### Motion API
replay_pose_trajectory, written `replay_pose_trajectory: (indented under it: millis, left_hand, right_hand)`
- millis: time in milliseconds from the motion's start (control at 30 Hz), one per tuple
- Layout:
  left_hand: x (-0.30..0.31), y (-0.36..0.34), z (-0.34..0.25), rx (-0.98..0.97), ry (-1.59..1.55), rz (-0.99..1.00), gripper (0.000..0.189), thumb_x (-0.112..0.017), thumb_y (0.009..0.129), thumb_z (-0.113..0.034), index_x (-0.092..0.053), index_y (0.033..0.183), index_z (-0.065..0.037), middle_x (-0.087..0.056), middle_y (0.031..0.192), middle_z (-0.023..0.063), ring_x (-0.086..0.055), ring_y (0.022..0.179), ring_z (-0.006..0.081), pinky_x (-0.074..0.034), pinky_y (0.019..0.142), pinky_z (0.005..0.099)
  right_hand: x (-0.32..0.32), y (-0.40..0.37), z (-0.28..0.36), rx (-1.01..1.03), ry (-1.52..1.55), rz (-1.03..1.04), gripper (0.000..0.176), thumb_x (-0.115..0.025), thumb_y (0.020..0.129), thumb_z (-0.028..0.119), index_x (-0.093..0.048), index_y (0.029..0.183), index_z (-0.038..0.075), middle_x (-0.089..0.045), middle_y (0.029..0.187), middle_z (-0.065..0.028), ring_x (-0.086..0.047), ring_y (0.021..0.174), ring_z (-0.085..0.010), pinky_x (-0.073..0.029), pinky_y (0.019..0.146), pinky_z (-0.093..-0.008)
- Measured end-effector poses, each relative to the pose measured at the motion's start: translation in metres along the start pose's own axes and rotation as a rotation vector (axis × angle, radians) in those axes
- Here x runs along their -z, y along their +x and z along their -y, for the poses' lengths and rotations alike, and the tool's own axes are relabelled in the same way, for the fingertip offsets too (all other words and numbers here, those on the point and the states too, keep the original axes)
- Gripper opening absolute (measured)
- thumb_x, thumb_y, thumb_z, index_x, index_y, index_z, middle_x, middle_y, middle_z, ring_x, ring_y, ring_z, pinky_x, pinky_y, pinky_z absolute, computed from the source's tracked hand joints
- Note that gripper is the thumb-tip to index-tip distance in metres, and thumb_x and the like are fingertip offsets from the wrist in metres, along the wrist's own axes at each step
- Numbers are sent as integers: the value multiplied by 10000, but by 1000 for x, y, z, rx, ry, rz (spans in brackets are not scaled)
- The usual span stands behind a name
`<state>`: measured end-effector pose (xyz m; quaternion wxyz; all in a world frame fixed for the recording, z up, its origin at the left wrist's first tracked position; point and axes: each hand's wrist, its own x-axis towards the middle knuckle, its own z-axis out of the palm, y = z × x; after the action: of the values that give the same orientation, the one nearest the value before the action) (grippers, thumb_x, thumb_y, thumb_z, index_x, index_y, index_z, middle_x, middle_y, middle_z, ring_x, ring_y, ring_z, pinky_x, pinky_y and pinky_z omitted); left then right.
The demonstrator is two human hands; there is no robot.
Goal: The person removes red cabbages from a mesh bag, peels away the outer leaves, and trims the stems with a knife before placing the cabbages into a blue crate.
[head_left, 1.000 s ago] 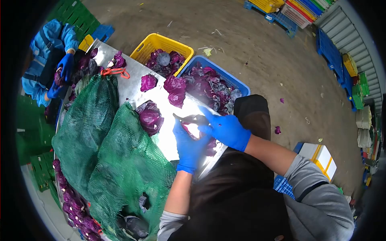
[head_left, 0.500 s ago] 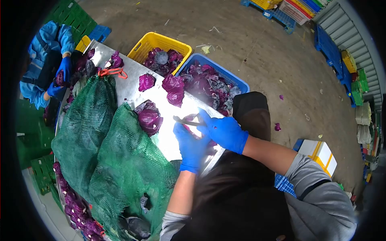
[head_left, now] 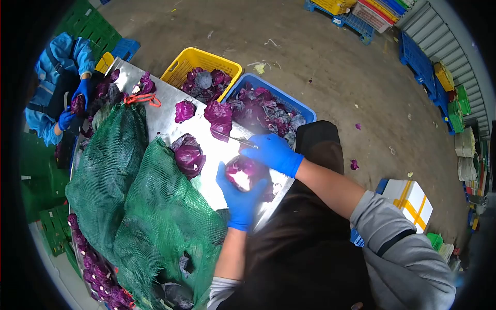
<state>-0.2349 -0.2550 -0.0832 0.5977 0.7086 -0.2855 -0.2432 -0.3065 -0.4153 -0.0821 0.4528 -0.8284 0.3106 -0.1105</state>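
A red cabbage (head_left: 249,168) with a pale cut patch facing up rests in my left hand (head_left: 238,200), whose gloved fingers and thumb wrap its near side. Just beyond it, my right hand (head_left: 276,154) is closed around a knife (head_left: 238,140). The thin blade points up and left over the metal table (head_left: 213,152), apart from the cabbage. Another cabbage (head_left: 188,156) sits left of my hands, beside a green mesh sack (head_left: 170,206). Purple cabbage leaves (head_left: 219,118) lie past the knife tip. Both my hands wear blue gloves.
A yellow crate (head_left: 178,63) and a blue crate (head_left: 305,107), both holding leaves, stand against the table's far edge. At the left, a co-worker in blue (head_left: 59,67) handles a cabbage. A white box (head_left: 405,199) sits on the right. Leaf scraps dot the floor.
My right hand and the knife have come away from the cabbage, the blade now pointing further up. The cabbage's pale cut patch has come into view above my left hand.
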Motion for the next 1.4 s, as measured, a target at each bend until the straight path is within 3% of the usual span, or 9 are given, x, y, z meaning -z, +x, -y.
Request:
replay_pose_trajectory:
  millis: [100,133,267,333,633,867,967,1033,1400]
  left_hand:
    - [24,-1,4,-104,74,61,1117,-898,528,-221,-253,1406,27,-375,1343,140,-382,1250,256,-282,1092,367]
    - [28,-3,3,-230,180,103,1139,-904,522,-240,-245,1412,24,-358,1375,141,-370,1276,263,-271,1104,368]
    - [35,8,-7,-179,89,95,1198,-912,495,-296,-227,1428,12,-325,1422,135,-343,1309,259,-249,1123,382]
    - [33,14,4,-125,40,150,1208,-912,491,-299,-219,1430,13,-324,1422,137,-340,1310,258,-249,1124,383]
    - [38,26,-1,-59,157,190,1215,-868,567,-141,-66,1467,10,-312,1412,165,-453,1201,245,-414,1008,375]
    - [55,-8,-18,122,10,154,1265,-865,535,-185,-43,1482,-15,-143,1517,197,-207,1386,297,-221,1133,387]
    - [54,-7,-16,153,-1,134,1296,-876,508,-187,-37,1482,-18,-140,1517,194,-223,1376,290,-231,1131,382]
    - [49,-1,-18,101,-53,170,1314,-884,494,-193,-34,1481,-19,-144,1514,189,-253,1359,284,-242,1128,378]
    - [46,-5,-20,-75,220,204,1315,-890,531,-256,-1,1469,-10,-261,1462,165,-356,1308,261,-280,1115,380]
  right_hand:
    - [-13,24,-55,-198,494,74,337,-574,862,327,-671,1010,40,-675,877,-180,-655,827,-329,-514,732,-400]
    - [-1,31,-35,-164,125,-197,221,-632,829,248,-679,756,44,-678,817,-83,-669,732,-212,-529,659,-339]
    - [19,15,-27,-367,-109,-174,672,-650,818,445,-486,1318,27,-640,1138,-164,-655,951,-262,-509,814,-389]
    - [-8,4,-17,298,197,-164,824,-700,783,469,-352,1418,77,-561,1260,-173,-626,1001,-293,-491,842,-389]
    - [-12,11,16,343,-6,135,173,-640,811,238,-675,930,118,-646,826,-83,-626,725,-279,-510,654,-381]
    - [-15,14,-34,74,86,129,88,-601,845,110,-642,871,36,-654,801,-92,-628,713,-218,-485,621,-352]
    - [-15,-5,-3,293,270,-51,210,-608,854,131,-649,1032,28,-663,1002,-107,-649,883,-229,-519,766,-326]
    - [-21,-9,2,428,128,236,332,-634,845,149,-620,1157,37,-628,1145,-111,-630,1005,-229,-503,881,-317]
    - [-33,0,-3,584,11,129,265,-675,787,333,-664,871,82,-643,757,-107,-617,593,-259,-494,556,-324]
